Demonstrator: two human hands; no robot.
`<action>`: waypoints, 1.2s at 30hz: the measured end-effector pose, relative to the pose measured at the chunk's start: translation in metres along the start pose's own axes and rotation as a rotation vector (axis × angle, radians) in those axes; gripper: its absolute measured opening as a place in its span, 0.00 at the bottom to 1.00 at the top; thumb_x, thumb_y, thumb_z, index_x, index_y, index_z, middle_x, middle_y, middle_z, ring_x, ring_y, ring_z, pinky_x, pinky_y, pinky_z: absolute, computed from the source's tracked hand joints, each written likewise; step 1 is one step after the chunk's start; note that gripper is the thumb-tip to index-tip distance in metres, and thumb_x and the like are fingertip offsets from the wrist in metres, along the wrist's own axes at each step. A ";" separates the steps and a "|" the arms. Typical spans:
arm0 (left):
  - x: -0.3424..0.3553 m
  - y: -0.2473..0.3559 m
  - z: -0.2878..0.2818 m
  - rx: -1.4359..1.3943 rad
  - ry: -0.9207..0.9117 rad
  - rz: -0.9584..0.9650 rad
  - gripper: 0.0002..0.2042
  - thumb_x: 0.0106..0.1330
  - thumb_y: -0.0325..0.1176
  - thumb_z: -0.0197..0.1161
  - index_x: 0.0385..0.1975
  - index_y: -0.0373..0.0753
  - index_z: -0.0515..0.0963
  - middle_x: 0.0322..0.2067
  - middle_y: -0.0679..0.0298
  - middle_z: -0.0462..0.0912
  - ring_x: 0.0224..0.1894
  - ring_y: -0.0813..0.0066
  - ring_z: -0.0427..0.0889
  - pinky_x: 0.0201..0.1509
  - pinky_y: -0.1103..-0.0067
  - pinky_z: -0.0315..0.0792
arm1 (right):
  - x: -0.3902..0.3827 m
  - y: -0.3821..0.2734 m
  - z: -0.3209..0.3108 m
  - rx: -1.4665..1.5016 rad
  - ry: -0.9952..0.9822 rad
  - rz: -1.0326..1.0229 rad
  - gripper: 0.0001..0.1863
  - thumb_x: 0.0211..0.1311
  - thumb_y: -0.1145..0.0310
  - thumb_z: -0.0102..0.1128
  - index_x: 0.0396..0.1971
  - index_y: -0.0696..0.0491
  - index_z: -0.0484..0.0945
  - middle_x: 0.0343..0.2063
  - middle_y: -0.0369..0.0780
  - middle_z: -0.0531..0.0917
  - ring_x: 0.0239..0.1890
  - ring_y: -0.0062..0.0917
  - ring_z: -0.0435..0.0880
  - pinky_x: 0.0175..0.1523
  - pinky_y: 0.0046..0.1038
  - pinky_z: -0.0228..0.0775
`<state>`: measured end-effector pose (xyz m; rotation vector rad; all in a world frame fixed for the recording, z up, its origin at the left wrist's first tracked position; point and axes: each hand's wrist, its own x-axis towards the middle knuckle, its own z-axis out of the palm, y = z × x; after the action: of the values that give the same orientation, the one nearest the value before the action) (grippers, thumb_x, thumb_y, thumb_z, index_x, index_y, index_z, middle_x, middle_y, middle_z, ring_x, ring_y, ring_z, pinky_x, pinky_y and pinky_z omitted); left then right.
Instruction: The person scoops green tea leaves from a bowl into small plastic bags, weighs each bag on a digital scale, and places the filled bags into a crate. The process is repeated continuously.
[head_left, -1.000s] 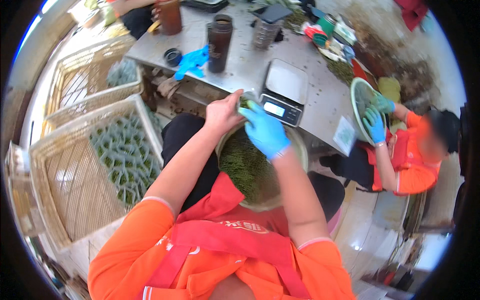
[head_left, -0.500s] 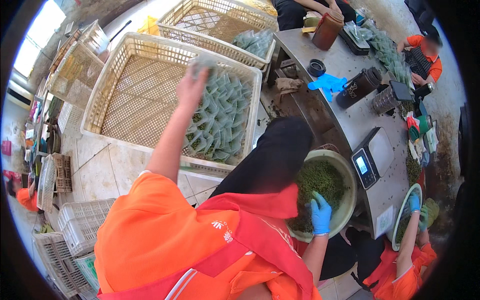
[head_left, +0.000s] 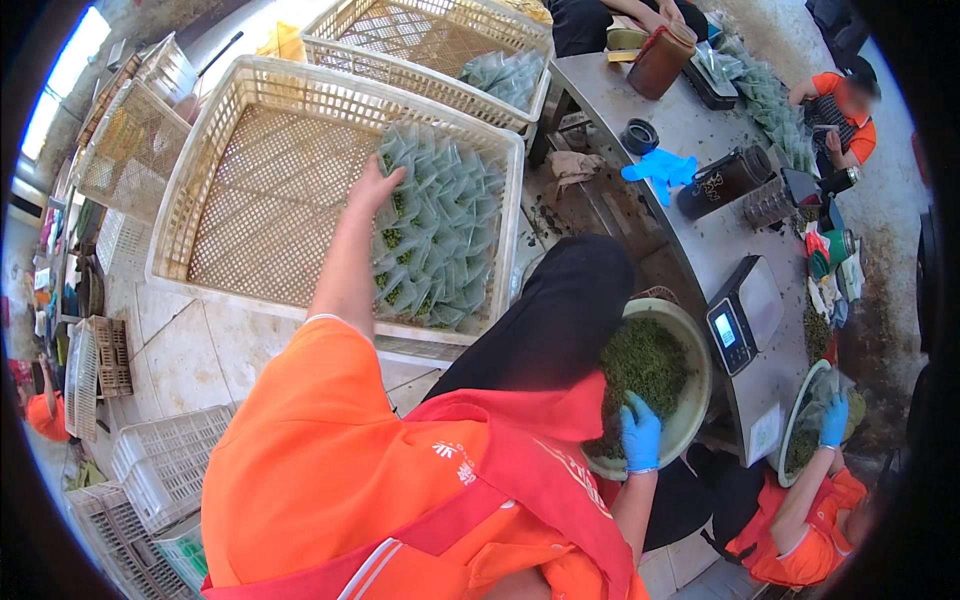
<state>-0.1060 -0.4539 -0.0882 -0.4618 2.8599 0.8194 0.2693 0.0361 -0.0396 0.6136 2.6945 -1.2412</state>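
Observation:
My bare left hand [head_left: 374, 187] is in the large cream plastic crate [head_left: 215, 140], at the left edge of the rows of filled bags. Its thumb and fingers are apart, with nothing in them. The clear plastic bags [head_left: 440, 225], holding small green grains, stand packed together in the crate's right part. My right hand [head_left: 641, 432], in a blue glove, rests at the near side of a round pale-green basin [head_left: 700, 400]. Its fingers are stretched over a heap of small green berry-like grains [head_left: 645, 360] and look apart. The fingertips touch the heap.
Beyond stands another crate [head_left: 400, 40] with bags in it. Right of the basin, a metal table [head_left: 640, 100] carries a digital scale [head_left: 740, 315], a dark bottle [head_left: 725, 182], a brown jar [head_left: 662, 62] and a blue glove [head_left: 660, 172]. A co-worker [head_left: 800, 510] sits close at the lower right.
My left hand has let go of a bag at the top left of the rows and drawn down and slightly left. My right hand stays at the basin.

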 end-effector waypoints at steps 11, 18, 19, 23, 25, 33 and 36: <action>-0.175 0.012 -0.099 0.503 -0.160 0.514 0.23 0.52 0.59 0.57 0.24 0.42 0.78 0.22 0.60 0.81 0.28 0.59 0.81 0.35 0.67 0.73 | 0.002 0.002 0.020 0.002 0.021 -0.146 0.13 0.55 0.70 0.54 0.40 0.58 0.78 0.39 0.48 0.80 0.43 0.37 0.80 0.50 0.31 0.69; -0.222 -0.021 -0.058 0.953 -0.313 0.595 0.22 0.46 0.59 0.62 0.22 0.43 0.81 0.22 0.61 0.81 0.28 0.62 0.82 0.33 0.68 0.74 | -0.013 0.024 0.024 0.075 0.075 -0.179 0.13 0.56 0.68 0.56 0.40 0.58 0.78 0.39 0.48 0.81 0.43 0.37 0.80 0.49 0.30 0.69; -0.217 -0.031 -0.037 1.013 -0.286 0.625 0.18 0.47 0.54 0.63 0.22 0.44 0.82 0.23 0.61 0.82 0.29 0.62 0.82 0.33 0.69 0.75 | -0.015 0.026 0.023 0.070 0.074 -0.192 0.13 0.56 0.68 0.56 0.40 0.58 0.78 0.39 0.48 0.81 0.43 0.37 0.80 0.49 0.30 0.69; -0.229 -0.022 -0.027 1.008 -0.254 0.628 0.10 0.48 0.42 0.62 0.20 0.43 0.82 0.23 0.61 0.82 0.29 0.64 0.82 0.32 0.68 0.75 | -0.024 0.033 0.021 0.098 0.092 -0.235 0.14 0.55 0.68 0.55 0.40 0.57 0.78 0.38 0.48 0.81 0.42 0.36 0.80 0.48 0.30 0.70; -0.234 -0.016 -0.022 1.014 -0.253 0.641 0.08 0.47 0.39 0.61 0.20 0.43 0.82 0.23 0.61 0.82 0.29 0.64 0.83 0.32 0.69 0.75 | -0.027 0.034 0.023 0.130 0.082 -0.215 0.14 0.55 0.68 0.55 0.40 0.57 0.78 0.38 0.47 0.81 0.42 0.36 0.80 0.48 0.30 0.70; -0.250 0.005 -0.004 0.928 -0.261 0.702 0.07 0.47 0.38 0.61 0.19 0.43 0.80 0.23 0.58 0.81 0.27 0.61 0.82 0.30 0.66 0.74 | -0.031 0.017 0.002 0.026 0.224 -0.224 0.14 0.55 0.65 0.55 0.41 0.53 0.78 0.40 0.47 0.79 0.43 0.40 0.78 0.48 0.32 0.70; -0.251 -0.004 -0.004 0.962 -0.312 0.727 0.15 0.48 0.48 0.63 0.20 0.42 0.80 0.22 0.57 0.80 0.27 0.59 0.81 0.31 0.66 0.74 | -0.021 0.045 -0.013 0.382 0.393 -0.112 0.15 0.56 0.67 0.57 0.44 0.56 0.77 0.42 0.46 0.80 0.43 0.32 0.80 0.48 0.29 0.70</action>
<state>0.1320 -0.3953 -0.0350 0.7616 2.6587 -0.4603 0.3076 0.0658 -0.0568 0.8359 2.8423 -1.8662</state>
